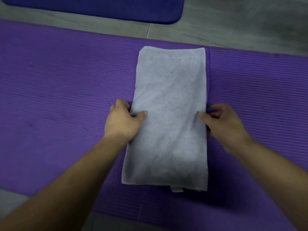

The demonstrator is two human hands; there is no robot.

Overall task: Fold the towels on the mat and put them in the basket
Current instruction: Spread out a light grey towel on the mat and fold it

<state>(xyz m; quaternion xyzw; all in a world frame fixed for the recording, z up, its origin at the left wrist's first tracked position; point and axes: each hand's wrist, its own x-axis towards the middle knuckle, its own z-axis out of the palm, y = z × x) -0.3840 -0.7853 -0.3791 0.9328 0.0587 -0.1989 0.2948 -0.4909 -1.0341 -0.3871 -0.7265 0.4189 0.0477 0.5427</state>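
A pale grey towel [170, 114] lies folded into a long narrow strip on the purple mat [58, 97], running from near me to the far edge. My left hand [124, 121] grips the towel's left edge about halfway along, thumb on top and fingers curled under. My right hand [221, 122] pinches the right edge at the same level, thumb on the cloth. A small tag sticks out at the towel's near end. No basket is in view.
A darker blue mat [100, 9] lies on the grey tiled floor [233, 22] beyond the purple mat. A seam or fold in the purple mat runs just right of the towel. Bare floor shows at the near left corner.
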